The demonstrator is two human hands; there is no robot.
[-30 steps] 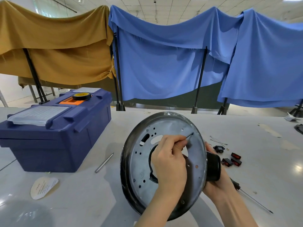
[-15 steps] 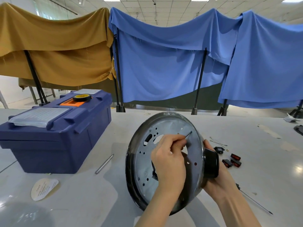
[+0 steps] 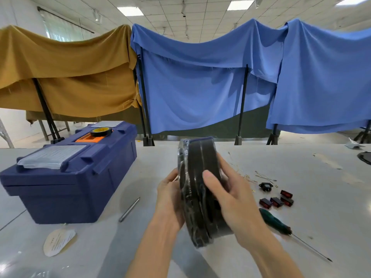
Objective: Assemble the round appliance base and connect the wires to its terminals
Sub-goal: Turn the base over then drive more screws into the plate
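**Holding the round black appliance base [image 3: 198,177] edge-on**

Over the glossy white desk [image 3: 301,161], right of the navy plastic toolbox [image 3: 66,183], the base stood on its rim, its faces turned left and right. The right hand [image 3: 234,199] gripped it, thumb across the rim. The left hand [image 3: 169,199] lay against the hidden left face; its fingers could not be made out. The green-handled screwdriver [image 3: 275,221], red rocker switches [image 3: 277,201] and thin wires [image 3: 265,176] lay nearer the right hand.

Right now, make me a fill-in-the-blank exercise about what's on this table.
The left hand and right hand hold the round base, which looks ____.
The tape roll sits on the ____ toolbox.
The screwdriver lies to the base's ____.
Missing words: black, blue, right.
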